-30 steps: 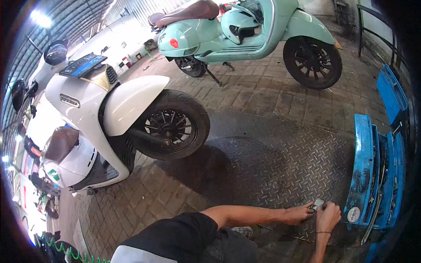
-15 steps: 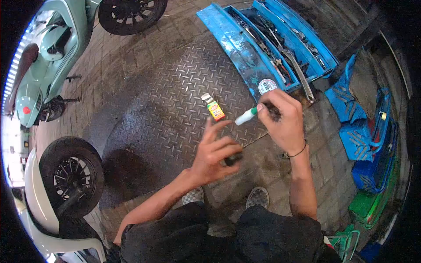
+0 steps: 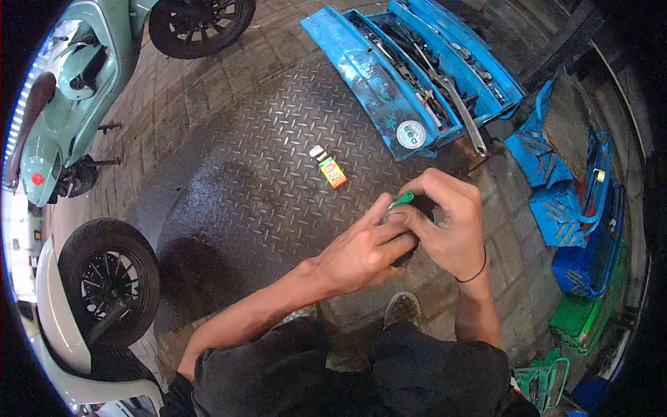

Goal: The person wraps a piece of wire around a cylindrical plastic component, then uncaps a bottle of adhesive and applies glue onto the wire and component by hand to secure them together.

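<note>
My left hand [image 3: 365, 254] and my right hand [image 3: 445, 215] meet in front of me above the floor. Between their fingertips shows the green end of a small white tube [image 3: 401, 201]; its white body is hidden now. My right thumb and fingers are closed around it. A small dark part [image 3: 405, 258] is held in the curled fingers of my left hand, mostly covered, so its kind cannot be made out. Beyond the hands, a small yellow, green and red box [image 3: 331, 172] lies on the metal plate, its pale end flap [image 3: 317, 152] pointing away.
A diamond-tread metal plate [image 3: 271, 139] covers the floor ahead. At its far right lies an open blue toolbox [image 3: 375, 83] with a long wrench [image 3: 462, 111] across it. More blue and green toolboxes [image 3: 583, 271] line the right. Scooters with black wheels [image 3: 108, 281] stand left.
My hands have come together, the left moving right and up to the right one. The tube's white body has gone out of sight between the fingers.
</note>
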A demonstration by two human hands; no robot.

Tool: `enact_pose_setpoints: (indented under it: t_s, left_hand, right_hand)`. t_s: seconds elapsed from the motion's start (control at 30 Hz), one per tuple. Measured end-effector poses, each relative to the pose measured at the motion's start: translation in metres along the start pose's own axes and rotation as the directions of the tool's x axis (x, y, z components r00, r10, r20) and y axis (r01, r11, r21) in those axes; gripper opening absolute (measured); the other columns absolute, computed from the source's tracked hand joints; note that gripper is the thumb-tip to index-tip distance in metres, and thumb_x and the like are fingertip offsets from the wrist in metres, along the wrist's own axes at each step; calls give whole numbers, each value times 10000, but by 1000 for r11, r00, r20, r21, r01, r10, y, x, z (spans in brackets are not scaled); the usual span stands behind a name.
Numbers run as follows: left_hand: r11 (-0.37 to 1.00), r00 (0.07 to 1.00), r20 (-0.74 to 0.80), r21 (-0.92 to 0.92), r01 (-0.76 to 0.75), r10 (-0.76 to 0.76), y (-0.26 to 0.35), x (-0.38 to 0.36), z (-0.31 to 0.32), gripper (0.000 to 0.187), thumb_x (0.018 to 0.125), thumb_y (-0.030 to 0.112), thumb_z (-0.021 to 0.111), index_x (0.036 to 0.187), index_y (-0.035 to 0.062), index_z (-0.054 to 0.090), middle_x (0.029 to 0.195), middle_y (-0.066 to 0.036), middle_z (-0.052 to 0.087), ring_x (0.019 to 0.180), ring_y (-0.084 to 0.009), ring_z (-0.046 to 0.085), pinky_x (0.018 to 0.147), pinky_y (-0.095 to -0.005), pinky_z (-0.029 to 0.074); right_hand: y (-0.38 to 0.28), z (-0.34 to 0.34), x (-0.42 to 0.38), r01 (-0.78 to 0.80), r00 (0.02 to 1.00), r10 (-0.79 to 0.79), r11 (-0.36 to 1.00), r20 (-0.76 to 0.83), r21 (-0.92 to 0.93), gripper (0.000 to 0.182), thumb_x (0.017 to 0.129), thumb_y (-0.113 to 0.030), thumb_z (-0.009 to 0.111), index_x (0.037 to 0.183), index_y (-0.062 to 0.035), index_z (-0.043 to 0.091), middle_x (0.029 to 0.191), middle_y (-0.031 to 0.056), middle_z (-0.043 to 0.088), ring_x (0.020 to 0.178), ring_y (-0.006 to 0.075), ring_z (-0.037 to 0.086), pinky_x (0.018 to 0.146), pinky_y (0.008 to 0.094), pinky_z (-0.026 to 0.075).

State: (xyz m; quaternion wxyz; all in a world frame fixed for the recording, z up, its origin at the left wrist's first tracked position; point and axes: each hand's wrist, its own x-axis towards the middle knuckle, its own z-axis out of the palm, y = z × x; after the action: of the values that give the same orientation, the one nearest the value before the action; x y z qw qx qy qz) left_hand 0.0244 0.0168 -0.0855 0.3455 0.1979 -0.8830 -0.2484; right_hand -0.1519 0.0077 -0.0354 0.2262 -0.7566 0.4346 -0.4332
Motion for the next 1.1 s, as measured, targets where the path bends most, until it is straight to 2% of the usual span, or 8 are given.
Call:
enact_pose_setpoints:
  t_s: [0.4, 0.6, 0.73, 0.83, 0.93, 1.0, 1.07, 1.1]
  left_hand:
    - [990, 1000, 23, -140, 7, -4, 11, 10, 2, 367, 650, 86, 836, 971, 19, 671, 914, -111, 623, 985, -337, 618, 1061, -578, 400]
    - [968, 990, -33, -211, -138, 134, 24, 16, -2, 423, 638, 107, 812, 998, -4, 619, 943, -117, 573, 1026, -375, 543, 920, -466, 461]
    - [997, 986, 155, -60, -54, 63, 19, 12, -10, 330, 653, 111, 795, 916, -7, 635, 923, -103, 589, 1001, -337, 583, 955, -497, 489]
    - [980, 934, 347, 139, -142, 86, 9, 1, 5, 226, 694, 122, 717, 859, 5, 615, 927, -98, 577, 1007, -324, 552, 872, -457, 509]
    - [921, 879, 451, 254, -295, 157, 16, 0, 10, 178, 737, 133, 629, 865, 10, 640, 927, -85, 596, 1003, -295, 551, 814, -408, 514]
    - [881, 834, 526, 297, -367, 170, 17, 6, 11, 210, 729, 158, 637, 870, 5, 669, 890, -72, 601, 995, -279, 550, 788, -372, 516]
    - [867, 823, 534, 299, -398, 193, 15, 12, 12, 227, 735, 179, 635, 866, 1, 688, 866, -68, 606, 986, -273, 547, 770, -369, 518]
    - [854, 803, 556, 292, -432, 216, 13, 14, 13, 223, 736, 181, 635, 858, 2, 686, 866, -68, 605, 982, -273, 547, 749, -374, 523]
  right_hand:
    - [2, -20, 3, 1, 985, -37, 978, 169, 209, 144, 722, 0, 743, 823, 11, 641, 718, 129, 612, 620, 285, 607, 575, 361, 460]
    - [5, -34, 8, 93, 958, -178, 934, 224, 345, 145, 738, -58, 755, 818, 7, 654, 719, 127, 630, 638, 296, 631, 592, 357, 481]
    - [1, -42, 18, 90, 932, -158, 973, 327, 213, 146, 779, -72, 740, 848, 21, 652, 736, 168, 653, 672, 346, 654, 612, 395, 496]
    - [-7, -53, 28, -239, 581, 306, 950, 754, -201, 227, 949, -177, 599, 941, 46, 637, 792, 242, 664, 761, 416, 665, 669, 458, 505]
    - [8, -56, 22, -205, 314, 289, 951, 904, -233, 317, 996, -251, 513, 963, 33, 651, 761, 226, 662, 732, 416, 658, 669, 471, 496]
    - [6, -61, 23, -222, 349, 218, 964, 911, -146, 378, 1015, -289, 470, 957, 30, 665, 724, 200, 657, 686, 365, 654, 661, 461, 487]
    - [4, -64, 25, -411, 85, 413, 844, 907, -345, 376, 1014, -287, 481, 953, 28, 676, 714, 173, 646, 667, 293, 630, 658, 436, 479]
    - [9, -64, 20, -367, 148, 345, 890, 927, -272, 383, 1008, -309, 501, 936, 23, 676, 704, 152, 628, 666, 246, 606, 654, 412, 476]
